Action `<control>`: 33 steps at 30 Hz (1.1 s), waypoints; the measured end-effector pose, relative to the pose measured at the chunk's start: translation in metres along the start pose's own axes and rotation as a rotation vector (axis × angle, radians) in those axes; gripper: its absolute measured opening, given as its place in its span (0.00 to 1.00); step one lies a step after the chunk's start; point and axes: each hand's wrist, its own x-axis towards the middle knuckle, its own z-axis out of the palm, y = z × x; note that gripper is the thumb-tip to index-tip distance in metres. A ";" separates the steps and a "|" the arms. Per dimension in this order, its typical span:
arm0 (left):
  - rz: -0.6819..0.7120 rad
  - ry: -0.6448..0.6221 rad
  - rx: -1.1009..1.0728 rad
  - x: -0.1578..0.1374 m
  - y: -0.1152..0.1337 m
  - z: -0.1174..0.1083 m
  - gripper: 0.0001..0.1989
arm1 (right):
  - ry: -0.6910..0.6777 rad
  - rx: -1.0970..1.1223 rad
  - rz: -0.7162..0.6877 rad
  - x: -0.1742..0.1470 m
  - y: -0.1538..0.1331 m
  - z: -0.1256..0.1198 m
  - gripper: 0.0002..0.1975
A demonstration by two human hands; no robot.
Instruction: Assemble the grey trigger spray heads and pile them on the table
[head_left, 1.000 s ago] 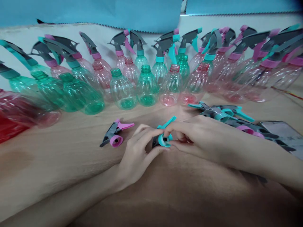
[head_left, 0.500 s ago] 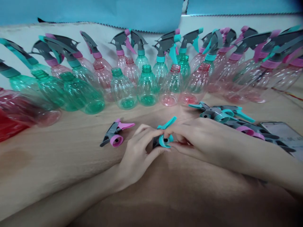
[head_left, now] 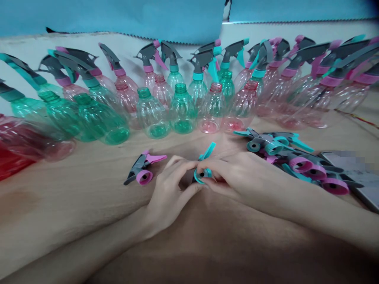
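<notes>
A grey and teal trigger sprayer head (head_left: 204, 173) is between my two hands above the table, its round collar facing me and its teal trigger sticking up. My left hand (head_left: 173, 183) is closed on it from the left, thumb and fingertips at the collar's edge. From the right, my right hand (head_left: 237, 173) pinches the collar, with fingertips at its opening. Fingers hide much of the grey body. Left of my hands a grey and pink sprayer head (head_left: 144, 177) lies on the table.
Several clear green bottles (head_left: 182, 110) and pink bottles (head_left: 211, 114) stand along the wall, some topped with sprayers. A pile of loose sprayer heads (head_left: 302, 163) lies at the right beside a phone (head_left: 355, 169). A red bag (head_left: 14, 161) sits at the left edge.
Both hands still hold the teal sprayer head, whose trigger now points more upright. My right forearm sits lower, showing more of the sprayer pile. The whole view has shifted slightly.
</notes>
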 end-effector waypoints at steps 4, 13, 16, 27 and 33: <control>-0.035 0.002 -0.001 -0.001 -0.001 0.001 0.11 | -0.039 -0.051 0.017 0.000 -0.003 0.009 0.08; -0.131 -0.061 0.104 0.006 -0.006 0.002 0.13 | 0.209 0.059 0.066 0.002 0.005 0.064 0.09; -0.093 -0.098 0.152 0.007 -0.008 0.002 0.13 | 0.221 0.039 0.094 0.001 0.005 0.067 0.10; -0.004 -0.188 0.226 0.008 -0.011 0.001 0.12 | 0.247 -0.056 0.193 -0.002 -0.002 0.065 0.12; 0.025 -0.146 0.201 0.006 -0.013 0.004 0.13 | 0.214 -0.110 0.223 -0.003 -0.002 0.065 0.13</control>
